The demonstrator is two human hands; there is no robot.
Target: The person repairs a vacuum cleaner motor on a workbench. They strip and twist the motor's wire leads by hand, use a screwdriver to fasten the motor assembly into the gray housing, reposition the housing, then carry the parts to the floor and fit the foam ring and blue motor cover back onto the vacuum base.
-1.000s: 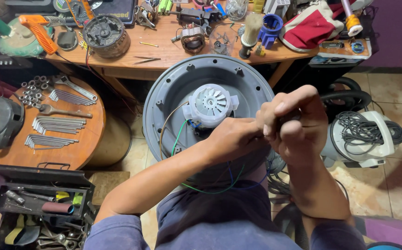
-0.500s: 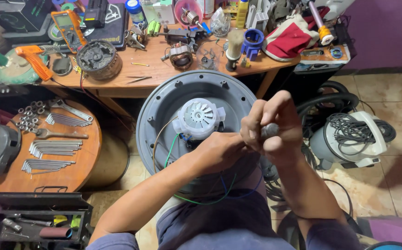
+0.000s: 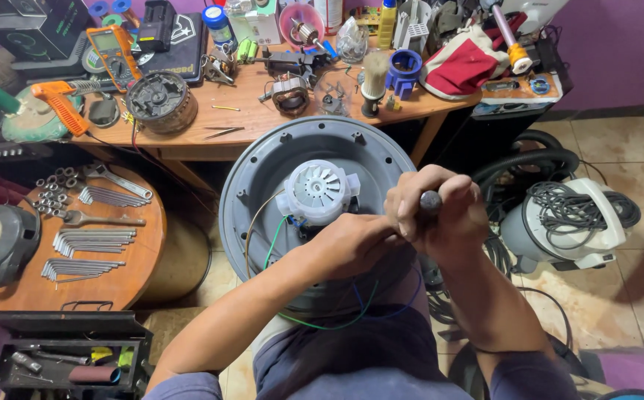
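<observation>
**Vacuum motor head on my lap, tool gripped above it**

Vacuum motor head point(image 3: 314, 170), a grey round housing, rests on my lap, flat face up so the white fan motor point(image 3: 320, 191) at its centre is reachable. My right hand point(image 3: 440, 211) is fisted around a tool handle point(image 3: 430, 201); its dark butt end points up at the camera, long axis roughly vertical, tip hidden below. My left hand point(image 3: 352, 244) is curled just beside it at the rim, probably steadying; what it pinches, I can't tell. Green wire point(image 3: 274, 241) loops off the motor. Wrenches point(image 3: 88, 241) lie on the round table point(image 3: 144, 259) to my left.
</observation>
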